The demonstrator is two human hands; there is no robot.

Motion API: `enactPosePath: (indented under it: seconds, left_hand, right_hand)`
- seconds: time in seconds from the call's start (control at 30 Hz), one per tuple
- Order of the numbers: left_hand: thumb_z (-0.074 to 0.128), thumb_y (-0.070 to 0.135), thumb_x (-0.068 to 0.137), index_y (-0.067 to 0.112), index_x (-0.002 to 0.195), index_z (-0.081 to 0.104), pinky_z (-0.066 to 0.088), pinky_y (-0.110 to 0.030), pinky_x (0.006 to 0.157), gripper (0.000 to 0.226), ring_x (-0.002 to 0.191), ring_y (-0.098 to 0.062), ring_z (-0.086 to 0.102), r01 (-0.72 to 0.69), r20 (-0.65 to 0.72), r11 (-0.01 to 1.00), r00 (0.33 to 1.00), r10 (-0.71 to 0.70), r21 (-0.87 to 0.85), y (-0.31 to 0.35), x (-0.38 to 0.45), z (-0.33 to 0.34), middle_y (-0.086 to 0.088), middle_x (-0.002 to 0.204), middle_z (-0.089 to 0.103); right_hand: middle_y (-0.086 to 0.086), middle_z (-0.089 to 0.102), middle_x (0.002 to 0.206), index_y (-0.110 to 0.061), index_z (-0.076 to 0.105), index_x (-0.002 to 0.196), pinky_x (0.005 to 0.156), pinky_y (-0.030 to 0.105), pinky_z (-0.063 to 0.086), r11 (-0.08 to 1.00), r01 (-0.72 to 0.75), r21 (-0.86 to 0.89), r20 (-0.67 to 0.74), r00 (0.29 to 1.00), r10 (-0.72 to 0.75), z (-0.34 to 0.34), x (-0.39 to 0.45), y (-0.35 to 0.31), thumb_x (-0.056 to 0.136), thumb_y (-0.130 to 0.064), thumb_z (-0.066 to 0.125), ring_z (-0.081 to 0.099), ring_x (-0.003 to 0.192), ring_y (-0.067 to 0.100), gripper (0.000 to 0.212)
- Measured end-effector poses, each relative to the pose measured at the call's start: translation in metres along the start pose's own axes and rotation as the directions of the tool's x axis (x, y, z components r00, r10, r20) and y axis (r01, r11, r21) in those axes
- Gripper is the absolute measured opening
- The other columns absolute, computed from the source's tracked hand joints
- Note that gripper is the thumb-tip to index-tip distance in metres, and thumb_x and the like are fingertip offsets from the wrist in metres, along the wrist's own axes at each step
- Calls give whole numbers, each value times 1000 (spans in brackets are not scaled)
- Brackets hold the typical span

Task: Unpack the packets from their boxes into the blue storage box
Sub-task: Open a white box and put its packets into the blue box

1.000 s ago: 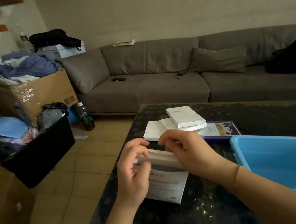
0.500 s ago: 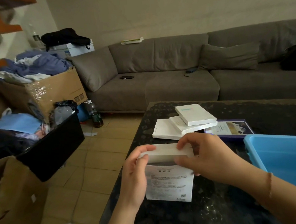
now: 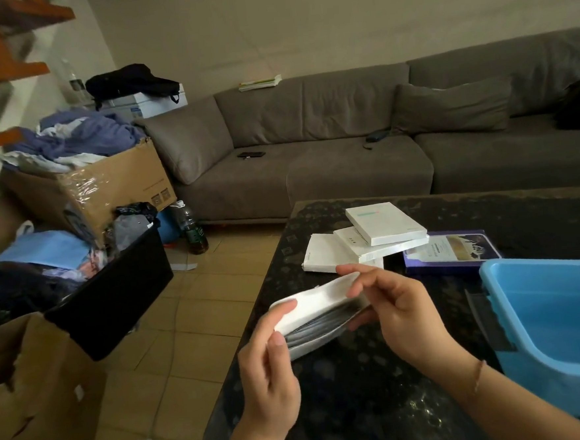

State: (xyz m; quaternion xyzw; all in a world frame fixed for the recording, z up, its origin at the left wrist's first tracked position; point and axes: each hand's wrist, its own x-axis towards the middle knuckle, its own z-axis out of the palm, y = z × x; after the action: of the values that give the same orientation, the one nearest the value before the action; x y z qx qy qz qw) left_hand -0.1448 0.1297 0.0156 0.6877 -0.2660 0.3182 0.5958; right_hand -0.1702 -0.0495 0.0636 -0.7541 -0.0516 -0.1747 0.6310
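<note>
left hand [image 3: 268,369] grips white box [image 3: 317,315] | right hand [image 3: 399,310] grips its open end

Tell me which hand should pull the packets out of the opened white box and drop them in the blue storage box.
Right. The right hand already pinches the open end of the white box, and the blue storage box sits on its side. The left hand grips the far end and can steady it.

so the table [image 3: 362,397] is black with a speckled marble pattern, storage box [image 3: 563,321] at 3 o'clock is bright blue. White boxes [image 3: 382,229] at 12, one purple box [image 3: 452,251], grey sofa [image 3: 345,147], tan floor tiles [image 3: 186,330].
</note>
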Motion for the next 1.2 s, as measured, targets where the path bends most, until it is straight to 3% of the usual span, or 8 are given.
enactPosePath:
  seconds: [0.2,0.37,0.47,0.67,0.77,0.87,1.03,1.2]
  left_hand:
    - [36,18,102,25,134,55,27,-1,50,38,46,12,38,-1,307,1000,952,-6,24,11,-34,-11,29,67,53]
    - [34,24,106,32,145,44,35,4,63,41,63,2,57,-62,349,997,936,41,49,15,-39,-8,-3,73,63]
    - [37,15,100,39,146,41,34,2,56,52,54,12,46,-43,342,994,940,8,97,14,-34,-8,24,75,53]
    - [32,24,106,38,146,39,36,5,67,43,71,-3,60,-62,354,995,935,33,72,17,-31,-8,9,76,62]
    - [32,24,106,39,148,35,44,-1,83,45,99,-9,62,-64,354,995,935,32,78,17,-33,-7,0,117,69]
    - [38,8,97,34,150,35,48,-16,96,59,124,-5,57,-82,365,992,930,43,94,17,-35,-4,23,144,50]
    - [34,30,106,39,149,35,44,-3,83,44,96,5,64,-40,403,988,915,-23,147,14,-34,-5,13,122,63]
    - [42,23,97,47,151,23,39,-15,106,62,134,-1,44,-28,549,972,829,-107,232,9,-40,1,24,143,45]
  right_hand:
    - [-23,55,126,-31,69,73,91,19,52,935,-2,-353,-137,989,-49,-5,-44,23,87,6,60,56,117,3,41]
    - [-2,50,145,-37,78,87,92,39,50,544,207,-813,87,967,-239,-2,-57,9,71,-14,80,43,134,30,28]
    - [3,40,153,-41,76,92,97,49,46,404,352,-844,268,930,-251,3,-53,1,76,-24,74,35,139,38,23]
    - [5,10,164,-38,73,83,109,61,26,180,518,-836,500,855,-136,3,-38,-14,73,-37,78,6,148,42,11]
    - [4,2,165,-36,73,83,112,65,12,130,576,-807,571,817,-83,7,-34,-16,76,-40,75,-10,148,40,8]
    - [3,11,164,-33,74,79,112,66,16,103,627,-773,617,779,-110,8,-30,-15,78,-37,74,-1,149,41,5]
    - [3,-1,165,-33,72,88,111,66,13,58,635,-770,624,769,-137,6,-31,2,81,-38,68,1,149,40,9]
    - [2,23,161,-38,72,79,114,64,19,89,600,-795,575,791,-208,0,-30,32,74,-34,74,11,149,38,6]
